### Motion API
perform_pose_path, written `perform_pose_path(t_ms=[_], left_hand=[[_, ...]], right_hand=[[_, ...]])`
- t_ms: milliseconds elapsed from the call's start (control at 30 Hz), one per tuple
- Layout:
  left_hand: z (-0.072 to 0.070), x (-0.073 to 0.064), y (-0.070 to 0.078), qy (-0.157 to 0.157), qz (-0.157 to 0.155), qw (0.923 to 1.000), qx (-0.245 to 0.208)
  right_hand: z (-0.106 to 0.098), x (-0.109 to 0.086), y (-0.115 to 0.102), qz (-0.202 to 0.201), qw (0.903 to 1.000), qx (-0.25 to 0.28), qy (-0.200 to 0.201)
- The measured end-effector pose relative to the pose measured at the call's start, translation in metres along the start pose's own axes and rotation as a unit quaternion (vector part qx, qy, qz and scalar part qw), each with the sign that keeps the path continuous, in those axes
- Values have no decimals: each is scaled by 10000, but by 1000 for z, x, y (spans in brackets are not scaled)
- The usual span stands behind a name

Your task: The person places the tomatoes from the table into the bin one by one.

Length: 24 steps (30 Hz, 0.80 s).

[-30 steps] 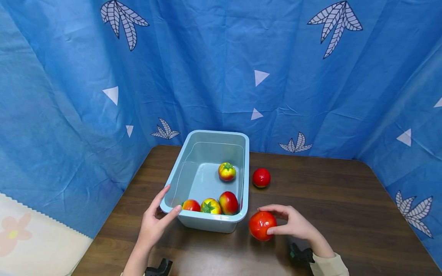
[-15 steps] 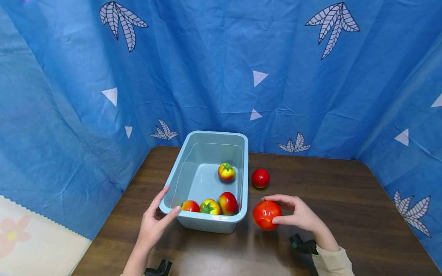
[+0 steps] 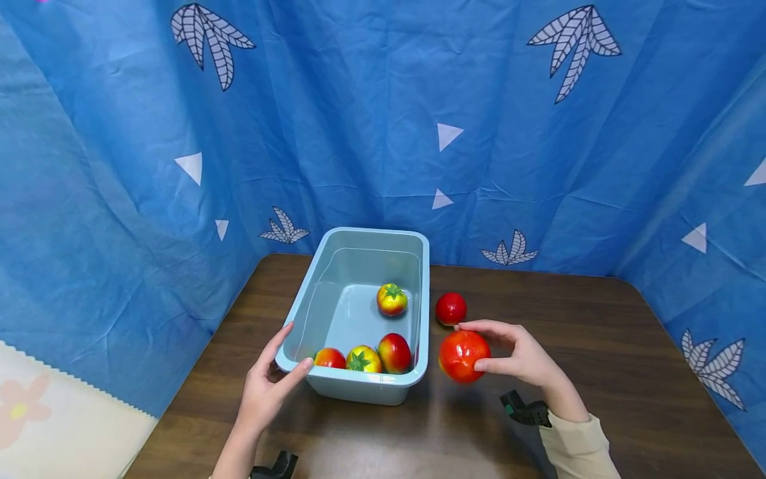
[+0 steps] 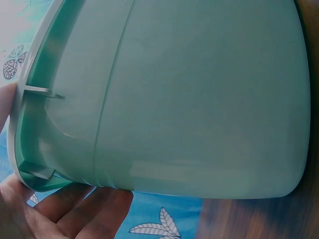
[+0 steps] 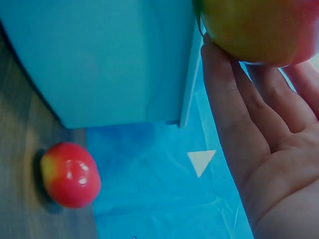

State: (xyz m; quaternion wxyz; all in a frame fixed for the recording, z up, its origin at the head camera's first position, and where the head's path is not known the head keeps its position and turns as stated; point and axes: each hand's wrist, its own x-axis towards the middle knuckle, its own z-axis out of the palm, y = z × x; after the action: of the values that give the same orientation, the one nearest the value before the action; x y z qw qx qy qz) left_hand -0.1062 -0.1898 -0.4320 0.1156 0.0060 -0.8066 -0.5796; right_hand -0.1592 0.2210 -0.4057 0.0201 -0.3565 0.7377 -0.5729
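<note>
My right hand [image 3: 519, 356] grips a large red toy tomato [image 3: 463, 356] between thumb and fingers, above the table to the right of a light blue plastic bin [image 3: 422, 299]. In the right wrist view the tomato's [image 5: 259, 30] underside looks yellow-green. My left hand [image 3: 267, 382] holds the bin's near left corner, thumb on the front rim. The left wrist view shows its fingers [image 4: 107, 211] against the bin's outer wall [image 4: 199, 99]. Inside the bin lie a yellow-red tomato [image 3: 391, 301] farther back and several fruits along the front, including a leafy-topped tomato [image 3: 364, 360].
A smaller red fruit [image 3: 451, 309] sits on the dark wooden table [image 3: 568, 319], close to the bin's right side. Blue curtain [image 3: 359, 133] hangs behind and at both sides. A pale flowered cloth [image 3: 66, 412] lies at the lower left.
My right hand has lifted the large tomato, moving it up the view and slightly right. The left hand stays on the bin's corner, and the bin and its contents keep their places.
</note>
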Motion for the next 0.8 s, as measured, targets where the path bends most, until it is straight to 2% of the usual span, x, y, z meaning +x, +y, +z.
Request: perform_pose_path(t_ms=[567, 800], left_hand=[[-1, -1, 0, -22, 29, 10000, -49], [-1, -1, 0, 1, 21, 10000, -18]], right_hand=[[6, 27, -7, 91, 9999, 19, 95], [12, 39, -8, -83, 9999, 88, 52]])
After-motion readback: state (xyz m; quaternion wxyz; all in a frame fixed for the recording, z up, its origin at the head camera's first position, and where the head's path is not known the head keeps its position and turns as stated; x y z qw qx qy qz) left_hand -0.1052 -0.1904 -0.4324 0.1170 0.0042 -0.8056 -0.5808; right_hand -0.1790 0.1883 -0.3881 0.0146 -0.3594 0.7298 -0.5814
